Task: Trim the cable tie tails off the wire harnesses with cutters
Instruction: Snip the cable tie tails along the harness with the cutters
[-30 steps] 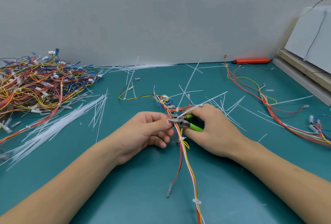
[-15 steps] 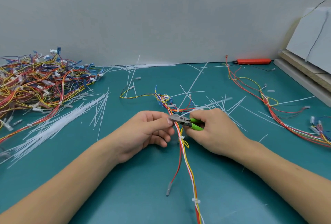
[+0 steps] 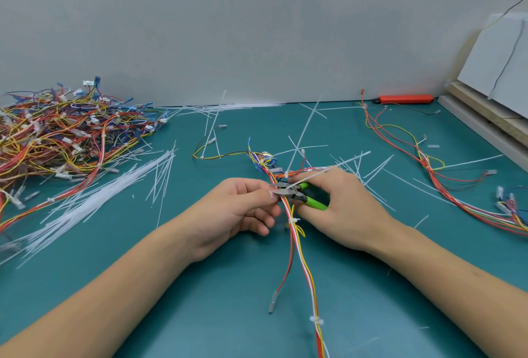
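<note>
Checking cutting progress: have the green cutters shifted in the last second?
No. The cutters stay just above the trimmed white tie on the harness, same gap as before, beside the left hand.

Teal surface [image 3: 200, 314]; green-handled cutters [image 3: 313, 202]; red, yellow, white wire harness [image 3: 300, 252]; translucent white cable tie tails [image 3: 85, 206]; orange-red bar [image 3: 405, 99] lying rearward.

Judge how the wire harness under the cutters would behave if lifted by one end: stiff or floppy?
Probably floppy: the wire harness lies in loose curves on the mat. It looks light, being only thin wires. The cable ties likely keep the strands bunched, though the loose red lead would dangle apart.
</note>
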`<act>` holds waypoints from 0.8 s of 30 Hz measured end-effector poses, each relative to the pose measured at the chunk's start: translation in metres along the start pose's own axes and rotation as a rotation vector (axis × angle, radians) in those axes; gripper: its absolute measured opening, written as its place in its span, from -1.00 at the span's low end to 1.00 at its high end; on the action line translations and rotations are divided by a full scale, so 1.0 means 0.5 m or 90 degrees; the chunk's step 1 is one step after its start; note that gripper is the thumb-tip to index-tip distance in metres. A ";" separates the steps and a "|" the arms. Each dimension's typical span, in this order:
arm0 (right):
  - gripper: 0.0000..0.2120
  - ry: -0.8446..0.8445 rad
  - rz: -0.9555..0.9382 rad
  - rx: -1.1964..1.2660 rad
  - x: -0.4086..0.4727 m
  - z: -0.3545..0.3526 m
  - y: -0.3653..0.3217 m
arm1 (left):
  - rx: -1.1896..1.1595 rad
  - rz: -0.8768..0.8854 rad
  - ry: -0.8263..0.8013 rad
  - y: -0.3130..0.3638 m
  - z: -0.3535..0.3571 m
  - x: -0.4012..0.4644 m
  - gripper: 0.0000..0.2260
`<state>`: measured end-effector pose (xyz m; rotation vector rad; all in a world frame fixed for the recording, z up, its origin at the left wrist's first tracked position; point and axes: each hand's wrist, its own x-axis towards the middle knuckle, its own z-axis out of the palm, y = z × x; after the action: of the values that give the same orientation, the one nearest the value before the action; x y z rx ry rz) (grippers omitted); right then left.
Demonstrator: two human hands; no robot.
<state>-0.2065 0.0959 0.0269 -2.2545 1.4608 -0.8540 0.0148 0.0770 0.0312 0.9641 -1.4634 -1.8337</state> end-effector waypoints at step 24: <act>-0.91 -0.007 -0.011 0.007 0.006 0.007 0.015 | -0.008 -0.002 0.007 -0.002 -0.002 0.002 -0.90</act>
<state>-0.2086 0.0898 0.0210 -2.2632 1.4306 -0.8520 0.0151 0.0758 0.0297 0.9694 -1.4432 -1.8340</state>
